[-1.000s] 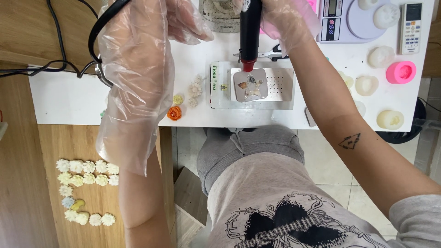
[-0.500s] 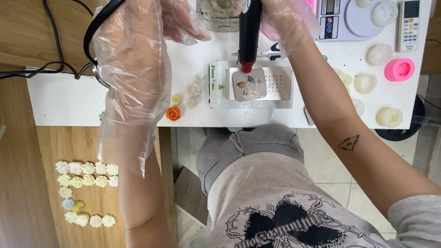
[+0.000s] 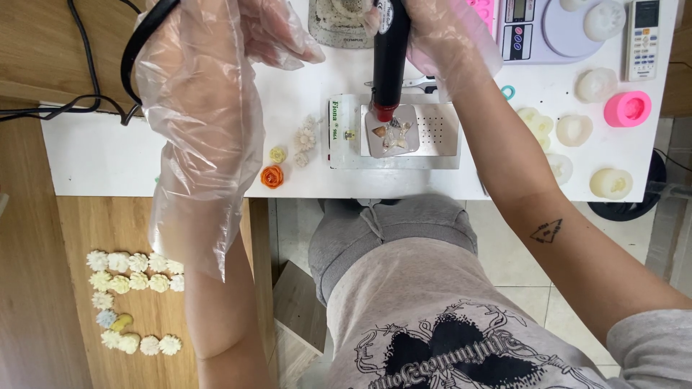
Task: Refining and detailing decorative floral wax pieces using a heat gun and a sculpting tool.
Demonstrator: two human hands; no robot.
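My right hand (image 3: 440,36), in a clear plastic glove, grips a black heat gun (image 3: 390,57) upright, its red nozzle just above a small clear mould (image 3: 393,133) filled with flecks. The mould rests on a metal perforated plate (image 3: 432,133) on the white table (image 3: 108,158). Also gloved, my left hand (image 3: 216,65) is raised over the table's left side with fingers apart. It holds nothing, and the gun's black cord (image 3: 140,43) loops behind it.
Small flower casts, one orange (image 3: 272,176), lie left of the plate. Silicone moulds, one pink (image 3: 627,108), a scale (image 3: 540,29) and a remote (image 3: 644,32) sit at right. Several pale flower casts (image 3: 133,263) lie on a wooden surface at lower left.
The heat gun's nozzle shifted slightly over the mould. My left hand stayed raised, drifting a little.
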